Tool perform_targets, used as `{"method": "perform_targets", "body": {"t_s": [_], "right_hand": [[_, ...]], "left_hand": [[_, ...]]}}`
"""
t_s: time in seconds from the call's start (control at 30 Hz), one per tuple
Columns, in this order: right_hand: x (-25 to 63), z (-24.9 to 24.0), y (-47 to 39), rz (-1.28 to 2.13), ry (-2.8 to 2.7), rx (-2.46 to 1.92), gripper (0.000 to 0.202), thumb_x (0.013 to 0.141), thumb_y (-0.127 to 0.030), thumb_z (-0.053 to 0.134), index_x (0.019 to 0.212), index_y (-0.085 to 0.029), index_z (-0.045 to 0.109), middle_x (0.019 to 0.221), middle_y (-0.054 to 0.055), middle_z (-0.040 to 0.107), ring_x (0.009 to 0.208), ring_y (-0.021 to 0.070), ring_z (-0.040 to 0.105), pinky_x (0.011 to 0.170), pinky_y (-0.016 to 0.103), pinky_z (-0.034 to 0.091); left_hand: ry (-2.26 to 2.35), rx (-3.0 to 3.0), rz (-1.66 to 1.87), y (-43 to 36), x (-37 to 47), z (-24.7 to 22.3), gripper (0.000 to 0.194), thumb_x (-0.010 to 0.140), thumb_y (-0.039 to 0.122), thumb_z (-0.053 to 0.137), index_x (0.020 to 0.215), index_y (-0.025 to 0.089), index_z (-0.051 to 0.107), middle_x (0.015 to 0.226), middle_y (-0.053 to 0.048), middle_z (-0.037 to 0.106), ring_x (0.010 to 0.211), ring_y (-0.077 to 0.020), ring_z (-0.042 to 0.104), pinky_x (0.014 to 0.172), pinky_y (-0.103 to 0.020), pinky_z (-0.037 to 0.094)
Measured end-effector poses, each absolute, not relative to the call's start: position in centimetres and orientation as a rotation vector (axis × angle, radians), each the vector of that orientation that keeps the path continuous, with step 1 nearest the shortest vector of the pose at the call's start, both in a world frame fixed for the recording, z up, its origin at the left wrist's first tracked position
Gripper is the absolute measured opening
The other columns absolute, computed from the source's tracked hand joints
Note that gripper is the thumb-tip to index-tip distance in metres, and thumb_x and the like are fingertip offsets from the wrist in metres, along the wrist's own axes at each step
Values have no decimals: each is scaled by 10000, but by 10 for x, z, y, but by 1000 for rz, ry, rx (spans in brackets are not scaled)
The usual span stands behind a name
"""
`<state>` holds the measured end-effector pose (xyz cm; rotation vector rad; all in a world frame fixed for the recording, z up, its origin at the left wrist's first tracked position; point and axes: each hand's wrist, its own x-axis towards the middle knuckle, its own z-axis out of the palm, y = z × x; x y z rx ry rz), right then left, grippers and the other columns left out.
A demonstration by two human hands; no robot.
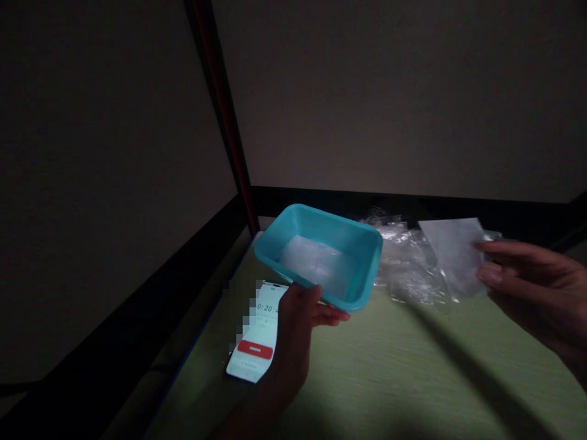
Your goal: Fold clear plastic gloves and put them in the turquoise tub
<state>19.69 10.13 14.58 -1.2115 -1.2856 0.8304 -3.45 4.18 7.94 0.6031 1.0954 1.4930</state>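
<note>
My left hand point(302, 318) grips the near side of a turquoise plastic basin point(358, 229), thumb at its wall and fingers beneath, holding it tilted above the green mat. Flat, translucent plastic bags point(316, 260) lie on the basin's bottom. At the right, my right hand point(527, 275) pinches one translucent plastic bag point(454, 250) by its edge between thumb and fingers. Behind that bag and right of the basin is a loose heap of crumpled clear plastic bags point(413, 275).
A lit phone point(254, 342) showing a timer lies on the green mat point(389, 379), partly hidden by my left wrist. Two dim walls meet behind at a dark reddish post point(224, 116). Dark trim runs along their base.
</note>
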Motion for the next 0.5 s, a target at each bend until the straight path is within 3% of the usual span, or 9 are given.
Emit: {"method": "perform_targets", "body": {"t_s": [0.13,0.33,0.5], "right_hand": [[222,138,88,955,-1009,-1248,390,246,-181,831,601,-299,721,437,-36,577,419,83,516,390,164,443],[245,120,69,991,-926,-1351,414,267,-313,866,656,-288,728,409,-30,526,404,81,499,372,142,435],[249,115,61,959,-1037,-1342,397,328,-332,855,704,-286,736,414,-33,505,389,99,489,347,180,438]], "left_hand": [[1119,508,1285,-2,-33,77,384,610,442,725,776,142,552,465,-34,638,464,-234,662,419,-258,482],[1159,432,1132,-49,-24,62,458,596,515,740,822,152,574,448,-29,632,456,-237,659,406,-252,469],[1238,431,1076,-59,-18,58,490,556,562,745,778,157,581,472,-20,627,418,-197,635,385,-218,436]]}}
